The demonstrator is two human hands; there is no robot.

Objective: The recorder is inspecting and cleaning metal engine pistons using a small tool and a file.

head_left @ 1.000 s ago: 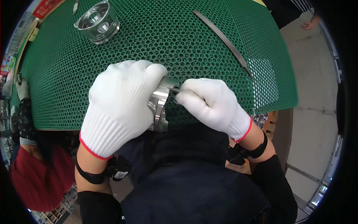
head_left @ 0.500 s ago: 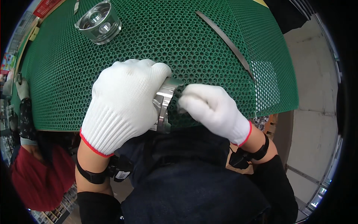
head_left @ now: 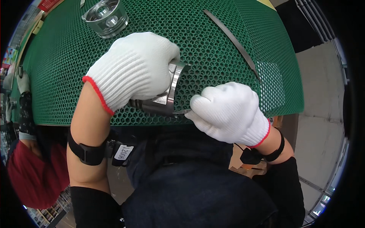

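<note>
My left hand (head_left: 135,68), in a white knit glove with a red cuff, is closed around a shiny metal piston (head_left: 174,85) tipped on its side near the mat's front edge. Its open, curved rim faces right. In a matching glove, my right hand (head_left: 230,112) is closed on a thin metal blade-like tool (head_left: 181,111). Only the narrow tip shows past the fingers, against the lower rim of the piston; the rest is hidden in the fist. Part of the piston lies out of sight under my left hand.
A second piston (head_left: 110,22) stands at the far left of the green honeycomb mat (head_left: 194,34). A long, thin file-like metal strip (head_left: 234,41) lies at the right. Beyond the left end, another person's gloved hand (head_left: 23,83) and red garment (head_left: 36,174) show.
My left hand has turned the piston and shifted it slightly away from me. My right hand has rotated and lowered, and the tool's tip now shows at the piston's lower rim.
</note>
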